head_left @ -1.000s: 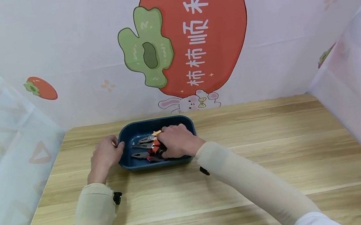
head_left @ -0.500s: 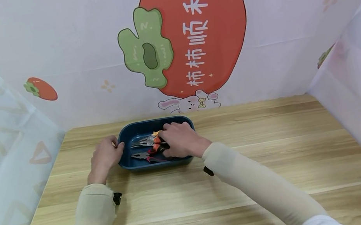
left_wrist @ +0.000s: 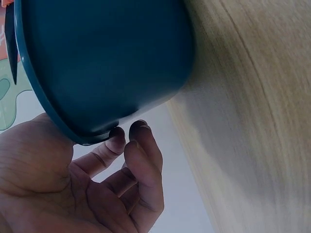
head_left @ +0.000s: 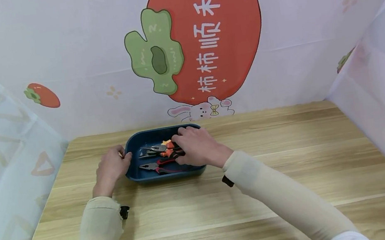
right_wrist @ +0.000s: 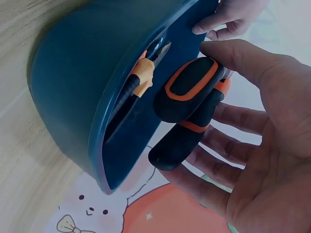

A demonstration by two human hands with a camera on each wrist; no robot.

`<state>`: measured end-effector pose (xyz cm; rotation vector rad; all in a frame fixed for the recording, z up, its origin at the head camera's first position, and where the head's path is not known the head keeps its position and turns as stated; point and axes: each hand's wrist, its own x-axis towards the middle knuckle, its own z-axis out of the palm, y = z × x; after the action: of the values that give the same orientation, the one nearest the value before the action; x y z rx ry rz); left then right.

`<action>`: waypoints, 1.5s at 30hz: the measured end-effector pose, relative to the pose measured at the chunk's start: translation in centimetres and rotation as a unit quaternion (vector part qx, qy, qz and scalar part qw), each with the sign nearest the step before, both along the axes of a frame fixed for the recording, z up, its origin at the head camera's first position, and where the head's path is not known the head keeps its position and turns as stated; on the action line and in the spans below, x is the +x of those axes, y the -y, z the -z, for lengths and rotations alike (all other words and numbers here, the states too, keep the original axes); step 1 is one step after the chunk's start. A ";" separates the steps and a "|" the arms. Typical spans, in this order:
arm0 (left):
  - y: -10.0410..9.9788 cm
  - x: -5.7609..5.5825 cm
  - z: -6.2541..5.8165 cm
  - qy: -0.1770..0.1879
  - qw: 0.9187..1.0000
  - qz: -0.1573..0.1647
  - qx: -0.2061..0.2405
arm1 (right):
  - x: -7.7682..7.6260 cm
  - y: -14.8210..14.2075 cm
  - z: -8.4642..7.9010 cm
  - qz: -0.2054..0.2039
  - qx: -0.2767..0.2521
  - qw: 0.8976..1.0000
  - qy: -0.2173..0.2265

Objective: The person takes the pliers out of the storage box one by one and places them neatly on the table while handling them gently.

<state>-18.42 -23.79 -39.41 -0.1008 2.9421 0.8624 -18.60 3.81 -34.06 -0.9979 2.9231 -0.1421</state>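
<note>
A dark blue tray (head_left: 166,177) stands at the back of the table with several pliers in it. At its left end my left hand (head_left: 111,166) pinches the rim, thumb over the edge and forefinger below; the other fingers curl free. My right hand (head_left: 198,146) reaches over the right end. In the right wrist view its thumb and fingers curl loosely around the black-and-orange handles of one pair of pliers (right_wrist: 187,92). Red-handled pliers (head_left: 150,166) lie along the tray's near side. Another pair with a yellow-orange guard (right_wrist: 144,77) shows beside the tray wall.
The wooden table (head_left: 207,210) extends in front of the tray and to its right. Behind rises a white backdrop (head_left: 100,109) printed with persimmons and a rabbit. White printed sheets hang at both sides.
My right hand has shifted rightward, and the orange-handled pliers have changed position in the tray, leaving the red-handled pair more exposed. My left hand stays at the rim.
</note>
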 end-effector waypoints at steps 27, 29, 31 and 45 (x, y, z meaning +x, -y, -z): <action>0.0 -0.1 0.1 -0.006 1.000 0.005 0.003 | -0.1 -4.6 -0.8 0.052 -0.036 0.998 -0.005; 0.0 -0.1 0.1 -0.007 1.000 0.004 0.002 | -0.2 -4.9 -0.8 0.058 -0.037 0.998 -0.006; 0.0 -0.1 0.1 -0.008 1.000 0.003 0.002 | -0.2 -5.3 -0.7 0.063 -0.040 0.997 -0.006; 0.0 -0.1 0.2 -0.005 1.000 -0.001 0.001 | -0.5 -7.4 -0.4 0.092 -0.069 0.993 -0.015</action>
<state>-18.51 -23.75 -39.66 -0.1008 2.9515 0.8677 -19.06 11.23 -33.63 -0.7472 3.0646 -0.3431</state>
